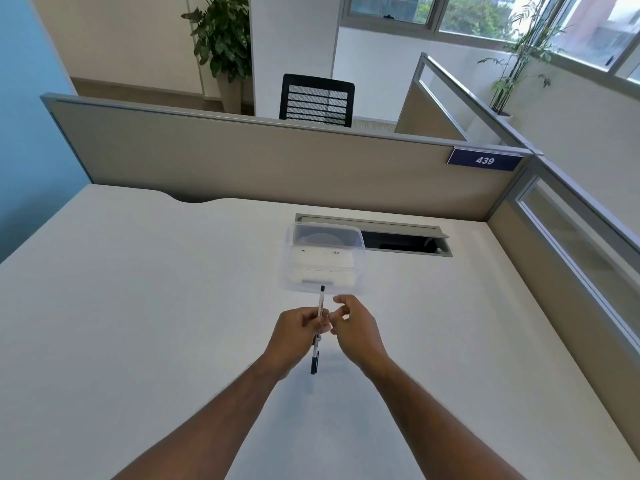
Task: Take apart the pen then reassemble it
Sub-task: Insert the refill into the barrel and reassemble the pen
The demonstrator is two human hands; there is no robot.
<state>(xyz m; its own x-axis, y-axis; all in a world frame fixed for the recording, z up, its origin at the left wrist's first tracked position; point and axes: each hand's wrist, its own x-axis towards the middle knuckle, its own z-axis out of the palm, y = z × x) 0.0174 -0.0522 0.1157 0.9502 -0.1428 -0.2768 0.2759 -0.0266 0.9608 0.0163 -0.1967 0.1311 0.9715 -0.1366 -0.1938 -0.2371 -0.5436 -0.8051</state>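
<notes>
Lighting: I read bright, even daylight from windows (485,15) at one o'clock. Shadows faint. Edges bowed by wide-angle distortion. Slight softness overall.

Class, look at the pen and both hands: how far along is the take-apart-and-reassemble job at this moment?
Nothing shows done or undone: the pen looks whole, black cap at its near end. In hand: the left hand grips its barrel; the right hand hovers beside it, fingers curled. No loose parts visible, so which stage remains is unclear.

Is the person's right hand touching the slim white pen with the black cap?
Cannot tell. In the head view the left hand grips the slim white pen with the black cap; the right hand curls close beside it, but no contact or gap shows plainly.
</notes>
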